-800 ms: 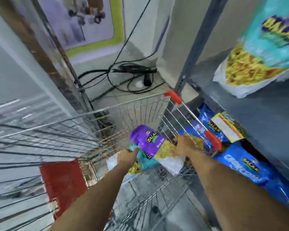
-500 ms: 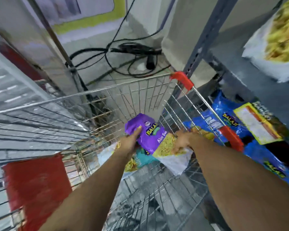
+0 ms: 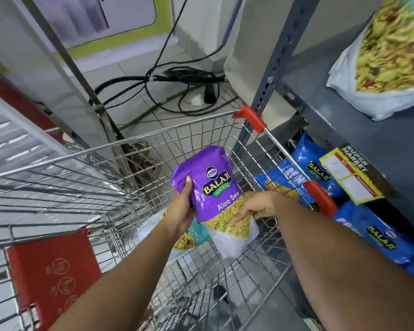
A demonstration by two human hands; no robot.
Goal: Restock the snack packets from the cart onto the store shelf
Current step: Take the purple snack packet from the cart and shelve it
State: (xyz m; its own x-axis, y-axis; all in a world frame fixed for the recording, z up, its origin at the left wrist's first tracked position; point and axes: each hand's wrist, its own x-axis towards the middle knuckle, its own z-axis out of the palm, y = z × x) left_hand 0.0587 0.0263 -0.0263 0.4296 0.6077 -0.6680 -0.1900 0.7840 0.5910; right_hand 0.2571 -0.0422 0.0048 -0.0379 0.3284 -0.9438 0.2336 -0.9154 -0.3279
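A purple Aloo Sev snack packet [image 3: 213, 187] is lifted inside the wire cart [image 3: 120, 151], held by both hands. My left hand [image 3: 183, 209] grips its left edge with the thumb on the front. My right hand [image 3: 256, 206] holds its lower right side with fingers spread over the yellow part. Under it, partly hidden, lies a teal snack packet [image 3: 191, 237]. The grey metal store shelf [image 3: 368, 130] stands to the right of the cart, with a pale packet of yellow mix [image 3: 387, 58] on its upper level and blue snack packets [image 3: 373, 230] below.
Black cables [image 3: 177, 84] lie coiled on the tiled floor beyond the cart. The cart's rim has red corner guards [image 3: 251, 118] next to the shelf post [image 3: 273, 75]. A red child-seat flap [image 3: 53, 273] sits at lower left. A yellow price tag [image 3: 347, 177] hangs from the shelf edge.
The purple packet has been raised and turned more upright in the cart. My left thumb has come over its front, and the view has tilted down and closer.
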